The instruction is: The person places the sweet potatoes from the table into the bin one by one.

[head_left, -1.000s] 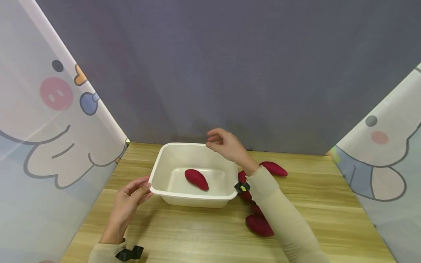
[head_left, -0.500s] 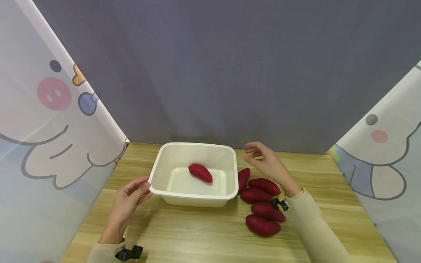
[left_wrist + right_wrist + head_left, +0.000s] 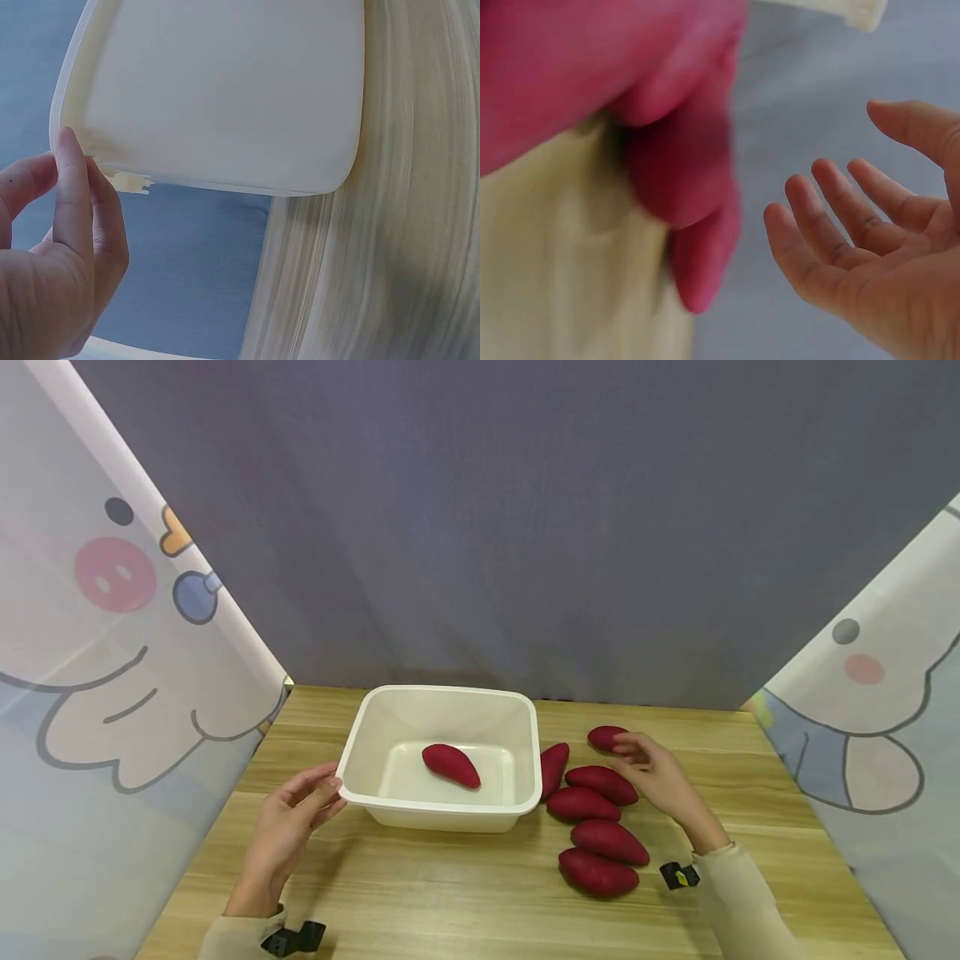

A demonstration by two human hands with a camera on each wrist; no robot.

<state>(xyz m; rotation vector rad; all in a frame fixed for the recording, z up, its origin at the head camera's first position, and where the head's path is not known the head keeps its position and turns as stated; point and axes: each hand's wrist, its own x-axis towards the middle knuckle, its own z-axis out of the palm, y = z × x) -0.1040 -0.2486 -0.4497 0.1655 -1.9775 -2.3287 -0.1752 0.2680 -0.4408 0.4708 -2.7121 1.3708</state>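
Note:
My left hand (image 3: 288,822) pinches the left rim of a white plastic basin (image 3: 442,808); in the left wrist view, thumb and fingers meet at the basin's edge (image 3: 217,97). Inside the basin lies one red sweet potato (image 3: 451,766). On the right, my right hand (image 3: 660,777) has its fingers loosely bent over the far sweet potato (image 3: 604,737), partly covering it. The right wrist view shows this hand (image 3: 877,240) with fingers apart and nothing held, beside blurred sweet potatoes (image 3: 682,161).
Several more sweet potatoes lie right of the basin, among them a leaning one (image 3: 553,770) against its side and a near one (image 3: 598,872). A wooden table (image 3: 435,902) carries everything. A grey curtain (image 3: 480,527) hangs behind, with printed cloth (image 3: 855,727) on both sides.
My right hand has moved from over the basin to the right, down to the far sweet potato. The sweet potato in the basin has rocked slightly. My left hand stays on the rim.

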